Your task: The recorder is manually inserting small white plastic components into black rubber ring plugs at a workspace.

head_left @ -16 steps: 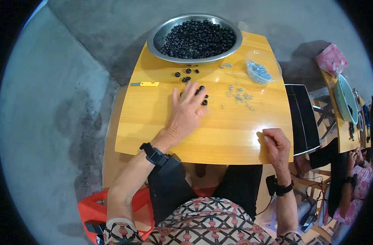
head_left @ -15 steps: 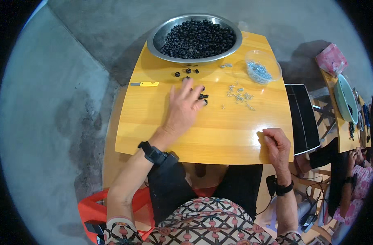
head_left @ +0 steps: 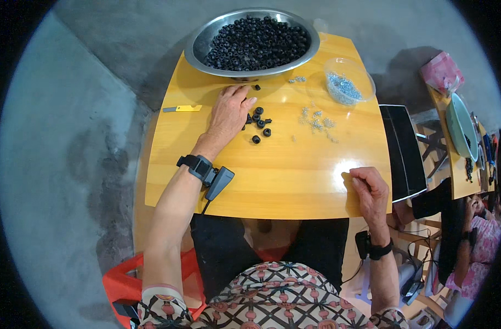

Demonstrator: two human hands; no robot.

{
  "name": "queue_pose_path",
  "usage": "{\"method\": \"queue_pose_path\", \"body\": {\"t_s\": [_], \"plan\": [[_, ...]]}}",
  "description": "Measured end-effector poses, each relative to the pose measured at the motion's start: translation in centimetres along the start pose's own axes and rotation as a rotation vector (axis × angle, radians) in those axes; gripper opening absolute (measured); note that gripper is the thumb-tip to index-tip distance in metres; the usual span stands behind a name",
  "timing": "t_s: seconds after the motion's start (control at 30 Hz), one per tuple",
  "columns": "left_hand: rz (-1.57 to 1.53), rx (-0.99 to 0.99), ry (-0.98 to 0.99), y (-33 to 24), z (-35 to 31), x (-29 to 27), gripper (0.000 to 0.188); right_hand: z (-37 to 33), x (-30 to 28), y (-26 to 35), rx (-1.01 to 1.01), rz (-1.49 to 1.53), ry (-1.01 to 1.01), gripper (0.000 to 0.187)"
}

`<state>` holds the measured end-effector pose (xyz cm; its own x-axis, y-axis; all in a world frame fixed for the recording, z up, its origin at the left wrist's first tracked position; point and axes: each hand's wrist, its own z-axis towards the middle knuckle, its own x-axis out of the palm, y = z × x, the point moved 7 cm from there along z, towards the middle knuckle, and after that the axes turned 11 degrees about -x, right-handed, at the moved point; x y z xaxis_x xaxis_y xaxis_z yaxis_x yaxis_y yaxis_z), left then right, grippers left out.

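My left hand (head_left: pixel 228 112) lies flat on the yellow wooden table (head_left: pixel 294 175), fingers spread, touching a small cluster of black rubber rings (head_left: pixel 260 123) just right of it. One more ring (head_left: pixel 257 87) lies near its fingertips. A large metal bowl (head_left: pixel 201 46) full of black rings stands at the table's far edge, right in front of that hand. My right hand (head_left: pixel 368 189) rests at the near right edge of the table with its fingers curled; nothing shows in it. Small silver metal parts (head_left: pixel 316 120) lie scattered at mid-table.
A clear plastic tub (head_left: pixel 346 82) of silver parts stands at the far right. A yellow utility knife (head_left: pixel 183 108) lies at the left. A dark tray (head_left: pixel 401 151) sits beside the table's right edge. Another person (head_left: pixel 475 241) sits at a neighbouring table on the right. A red stool (head_left: pixel 119 285) shows below me.
My left hand has slid forward toward the bowl, uncovering more of the black rings. My right hand has stayed in place.
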<state>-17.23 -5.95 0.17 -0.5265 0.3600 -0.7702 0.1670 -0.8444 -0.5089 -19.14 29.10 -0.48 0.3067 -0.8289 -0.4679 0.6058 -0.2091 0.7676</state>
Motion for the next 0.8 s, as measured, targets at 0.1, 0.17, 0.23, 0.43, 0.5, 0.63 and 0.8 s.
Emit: {"method": "queue_pose_path", "body": {"t_s": [0.1,0.17,0.23,0.43,0.5,0.63,0.8], "plan": [[0.098,0.034,0.068,-0.5,-0.9,0.4,0.038,-0.1,-0.1,-0.3,0.0,0.005,-0.003,0.013],[0.077,0.018,0.083,-0.9,-1.6,0.3,0.037,-0.1,-0.2,-0.4,0.003,0.002,-0.001,0.013],[0.053,0.003,0.099,-1.5,-1.5,0.3,0.037,-0.2,-0.3,-0.4,0.008,-0.004,0.001,0.014],[0.064,0.192,0.09,-3.8,0.3,0.7,0.034,0.1,-0.3,0.1,-0.01,-0.036,0.011,0.014],[0.161,0.224,0.105,-3.5,0.2,1.6,0.034,-0.1,-0.3,-0.1,0.02,-0.008,0.002,0.014],[0.195,0.242,0.185,-2.9,0.2,2.1,0.036,0.1,-0.2,-0.1,-0.002,-0.01,0.013,0.014],[0.024,0.036,0.272,-3.0,-1.0,0.6,0.038,-0.2,-0.3,-0.2,0.001,0.031,-0.007,0.014]]}}
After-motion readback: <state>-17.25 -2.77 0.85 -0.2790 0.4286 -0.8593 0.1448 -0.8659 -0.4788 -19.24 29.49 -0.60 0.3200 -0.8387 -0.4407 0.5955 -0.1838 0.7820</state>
